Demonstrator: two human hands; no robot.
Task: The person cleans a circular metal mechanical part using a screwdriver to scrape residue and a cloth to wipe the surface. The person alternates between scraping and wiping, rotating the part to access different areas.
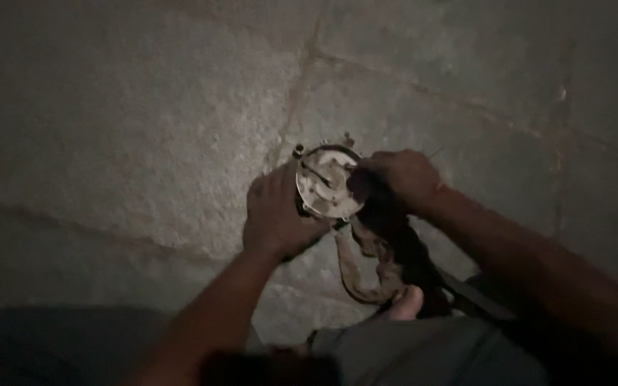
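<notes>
The round metal part (328, 182) sat near the middle of the view, a little toward 1 o'clock, with its pale, dirty face turned up at the camera. The left hand (275, 214) was at its 8 o'clock side, fingers curled around the rim and holding it tight. The right hand (398, 179) came in from 3 o'clock, closed over the dark cloth (388, 250) and pressing it against the edge of the part — the fingertips were hidden, so I could not tell how hard they pinched. The cloth hung down toward 5 o'clock in a loose, twisty loop and covered the part's right side. A bare toe (405, 304) peeked out under the loop, just beside it. A dark strap (477, 297) lay near the toe, at 4 o'clock from it. Grey trousers (423, 350) filled the bottom. Behind it all was a rough stone floor (130, 129) with thin cracks — dim and grainy.
</notes>
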